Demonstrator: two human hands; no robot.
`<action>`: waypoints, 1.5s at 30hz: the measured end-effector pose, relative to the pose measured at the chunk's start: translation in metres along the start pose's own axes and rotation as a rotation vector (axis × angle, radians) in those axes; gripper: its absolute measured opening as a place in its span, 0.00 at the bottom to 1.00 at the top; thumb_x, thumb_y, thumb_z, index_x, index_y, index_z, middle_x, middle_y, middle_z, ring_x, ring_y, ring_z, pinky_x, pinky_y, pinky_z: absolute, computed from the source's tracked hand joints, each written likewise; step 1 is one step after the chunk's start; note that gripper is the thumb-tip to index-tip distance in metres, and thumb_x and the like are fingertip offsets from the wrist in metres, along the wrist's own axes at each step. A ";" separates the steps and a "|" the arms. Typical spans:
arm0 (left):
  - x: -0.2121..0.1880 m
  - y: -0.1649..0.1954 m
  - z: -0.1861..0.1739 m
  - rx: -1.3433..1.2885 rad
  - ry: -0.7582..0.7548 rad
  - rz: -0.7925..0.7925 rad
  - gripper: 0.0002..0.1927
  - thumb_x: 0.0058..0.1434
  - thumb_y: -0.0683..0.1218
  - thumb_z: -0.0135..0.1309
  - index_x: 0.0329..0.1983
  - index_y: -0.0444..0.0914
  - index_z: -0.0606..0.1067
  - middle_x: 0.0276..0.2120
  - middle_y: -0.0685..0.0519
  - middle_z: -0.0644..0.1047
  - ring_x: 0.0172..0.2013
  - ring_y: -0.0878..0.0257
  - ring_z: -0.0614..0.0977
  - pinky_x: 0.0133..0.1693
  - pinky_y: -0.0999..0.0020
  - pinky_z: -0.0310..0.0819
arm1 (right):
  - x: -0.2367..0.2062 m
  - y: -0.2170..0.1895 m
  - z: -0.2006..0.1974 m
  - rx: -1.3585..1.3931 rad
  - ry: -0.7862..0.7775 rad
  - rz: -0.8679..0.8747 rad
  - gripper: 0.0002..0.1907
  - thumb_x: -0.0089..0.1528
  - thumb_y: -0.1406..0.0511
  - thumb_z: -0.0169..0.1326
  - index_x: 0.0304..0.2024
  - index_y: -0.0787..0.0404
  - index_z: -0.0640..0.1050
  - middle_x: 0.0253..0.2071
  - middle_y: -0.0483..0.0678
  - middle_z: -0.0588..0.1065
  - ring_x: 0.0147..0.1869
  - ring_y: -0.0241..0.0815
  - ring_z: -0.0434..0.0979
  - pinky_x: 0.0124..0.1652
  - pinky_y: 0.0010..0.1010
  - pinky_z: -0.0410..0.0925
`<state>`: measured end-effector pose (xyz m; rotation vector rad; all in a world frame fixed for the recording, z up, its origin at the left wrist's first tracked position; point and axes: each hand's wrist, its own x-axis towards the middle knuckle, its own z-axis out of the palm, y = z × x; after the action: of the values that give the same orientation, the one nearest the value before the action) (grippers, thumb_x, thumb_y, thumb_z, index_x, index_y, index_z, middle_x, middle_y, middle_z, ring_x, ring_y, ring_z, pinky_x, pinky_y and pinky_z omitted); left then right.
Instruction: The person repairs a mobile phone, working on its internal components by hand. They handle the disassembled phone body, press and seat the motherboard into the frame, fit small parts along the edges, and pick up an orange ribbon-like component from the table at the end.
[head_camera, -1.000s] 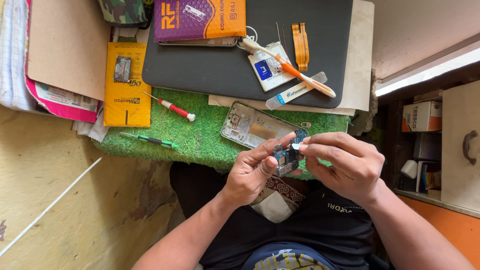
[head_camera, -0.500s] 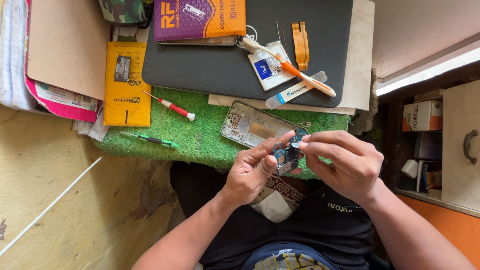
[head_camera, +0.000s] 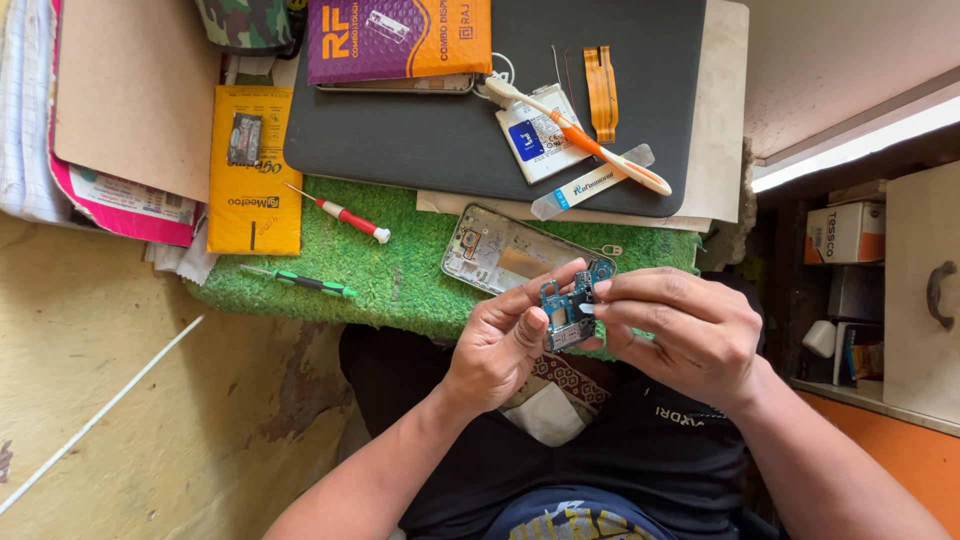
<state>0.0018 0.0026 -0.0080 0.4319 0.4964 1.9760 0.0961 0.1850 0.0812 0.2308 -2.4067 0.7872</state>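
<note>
Both of my hands hold a small blue circuit board (head_camera: 570, 309) over my lap, just in front of the green turf mat (head_camera: 400, 275). My left hand (head_camera: 505, 340) pinches its left edge between thumb and fingers. My right hand (head_camera: 685, 330) grips its right side with the fingertips. An opened phone body (head_camera: 505, 252) lies on the mat right behind the board.
On the mat lie a red-handled screwdriver (head_camera: 345, 214) and a green-handled one (head_camera: 300, 281). A dark pad (head_camera: 430, 140) behind carries a toothbrush (head_camera: 585, 138), a clear plastic pry tool (head_camera: 592, 183), an orange flex cable (head_camera: 601, 78) and a purple-orange package (head_camera: 400, 40). A yellow packet (head_camera: 253, 170) lies left. Shelves with boxes stand right.
My hands and the circuit board stay nearly in place; the fingers have shifted slightly on the board, which now faces the camera more plainly.
</note>
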 end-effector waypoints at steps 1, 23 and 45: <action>0.000 0.000 0.000 0.011 0.005 0.002 0.28 0.76 0.50 0.50 0.74 0.31 0.64 0.69 0.44 0.70 0.62 0.58 0.78 0.61 0.52 0.79 | 0.000 -0.001 0.001 -0.005 0.008 0.012 0.08 0.55 0.73 0.66 0.37 0.64 0.82 0.40 0.51 0.80 0.42 0.45 0.85 0.41 0.32 0.78; 0.002 0.008 0.005 0.011 0.007 0.001 0.30 0.77 0.49 0.50 0.76 0.30 0.61 0.67 0.44 0.71 0.63 0.59 0.77 0.63 0.53 0.77 | 0.000 0.000 0.001 0.050 0.013 0.056 0.08 0.54 0.73 0.65 0.36 0.62 0.81 0.38 0.49 0.79 0.43 0.44 0.84 0.43 0.31 0.77; -0.006 -0.011 0.029 0.350 0.426 0.178 0.13 0.74 0.38 0.48 0.59 0.29 0.68 0.49 0.45 0.78 0.49 0.62 0.83 0.54 0.60 0.84 | -0.012 -0.017 0.025 0.242 0.077 0.480 0.09 0.58 0.75 0.64 0.42 0.68 0.83 0.36 0.50 0.83 0.39 0.35 0.86 0.39 0.22 0.77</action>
<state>0.0269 0.0063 0.0108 0.2735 1.1175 2.1656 0.0992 0.1560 0.0666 -0.2928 -2.3153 1.2781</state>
